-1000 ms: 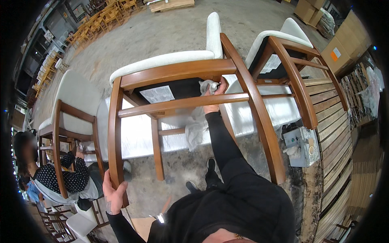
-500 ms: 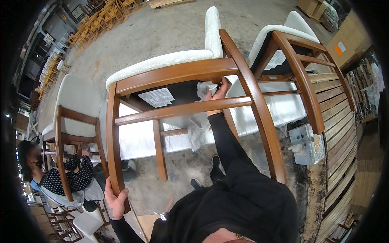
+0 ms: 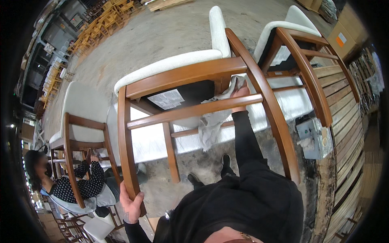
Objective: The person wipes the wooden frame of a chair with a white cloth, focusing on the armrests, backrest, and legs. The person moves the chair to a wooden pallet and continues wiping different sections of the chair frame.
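Note:
A chair (image 3: 194, 108) with a brown wooden frame and a whitish upholstered seat lies tipped in front of me, its dark underside and paper label facing me. Low on its left side, my left hand (image 3: 131, 203) is wrapped round the end of a chair leg (image 3: 129, 158). My right hand (image 3: 240, 96) reaches behind the long rail and holds a greyish-white cloth (image 3: 214, 127) by the frame's inner right corner. The cloth's loose end hangs below the rail. Part of the right hand is hidden by cloth and wood.
A similar chair (image 3: 302, 60) lies tipped at right, beside wooden slats (image 3: 344, 121). Shiny silvery-white sheeting (image 3: 150, 141) covers the surface beneath the chairs. A grey-blue box (image 3: 312, 139) stands at right. At left, a person (image 3: 77, 184) sits behind another chair (image 3: 83, 117).
My right hand and the cloth have moved along the frame's inner right corner, and more cloth shows. My left hand keeps its hold on the leg. The whole view has shifted slightly.

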`<state>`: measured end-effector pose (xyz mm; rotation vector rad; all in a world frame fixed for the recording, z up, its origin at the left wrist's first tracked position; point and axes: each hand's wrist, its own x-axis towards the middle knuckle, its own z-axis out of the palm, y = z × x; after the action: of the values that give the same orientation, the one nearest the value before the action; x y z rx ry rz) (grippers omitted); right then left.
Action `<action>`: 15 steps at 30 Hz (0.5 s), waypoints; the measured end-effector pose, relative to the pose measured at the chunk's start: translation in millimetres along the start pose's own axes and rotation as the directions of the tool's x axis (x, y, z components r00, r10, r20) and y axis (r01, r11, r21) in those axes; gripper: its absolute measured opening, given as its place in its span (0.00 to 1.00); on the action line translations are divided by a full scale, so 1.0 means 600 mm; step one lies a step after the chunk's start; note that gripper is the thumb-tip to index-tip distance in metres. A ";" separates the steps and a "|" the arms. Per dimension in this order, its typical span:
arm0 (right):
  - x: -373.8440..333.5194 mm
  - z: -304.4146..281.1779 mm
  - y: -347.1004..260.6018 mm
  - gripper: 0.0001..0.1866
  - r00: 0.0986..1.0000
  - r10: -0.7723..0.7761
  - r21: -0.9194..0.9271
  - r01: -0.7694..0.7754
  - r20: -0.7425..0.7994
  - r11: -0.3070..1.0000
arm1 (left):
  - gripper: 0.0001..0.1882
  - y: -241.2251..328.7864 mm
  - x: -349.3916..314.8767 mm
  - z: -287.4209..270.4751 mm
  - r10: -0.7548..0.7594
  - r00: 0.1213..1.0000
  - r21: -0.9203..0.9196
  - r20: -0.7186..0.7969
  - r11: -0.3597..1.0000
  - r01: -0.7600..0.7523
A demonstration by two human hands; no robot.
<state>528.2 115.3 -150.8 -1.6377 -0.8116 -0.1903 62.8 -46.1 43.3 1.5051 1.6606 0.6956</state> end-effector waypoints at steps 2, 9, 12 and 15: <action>-0.023 -0.004 0.001 0.17 0.922 0.378 0.280 -0.386 0.083 0.879 | 0.32 0.000 0.000 -0.002 -0.015 0.999 0.009 0.043 1.000 0.014; -0.116 0.055 -0.132 0.16 0.624 0.664 0.882 -0.457 0.411 -0.117 | 0.36 -0.013 0.002 -0.008 0.003 0.997 -0.023 0.079 1.000 -0.001; -0.107 0.080 -0.190 0.16 0.635 0.598 0.871 -0.332 0.490 -0.361 | 0.33 -0.017 0.004 -0.007 0.069 0.994 -0.103 0.086 0.993 -0.060; -0.088 0.092 -0.215 0.16 0.553 0.566 0.779 -0.296 0.612 -0.553 | 0.33 -0.021 0.003 -0.006 0.058 0.996 -0.060 0.069 0.997 -0.054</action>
<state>394.7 147.2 -90.0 -0.0620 0.3308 0.9218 52.6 -45.6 34.8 1.5227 1.5375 0.7070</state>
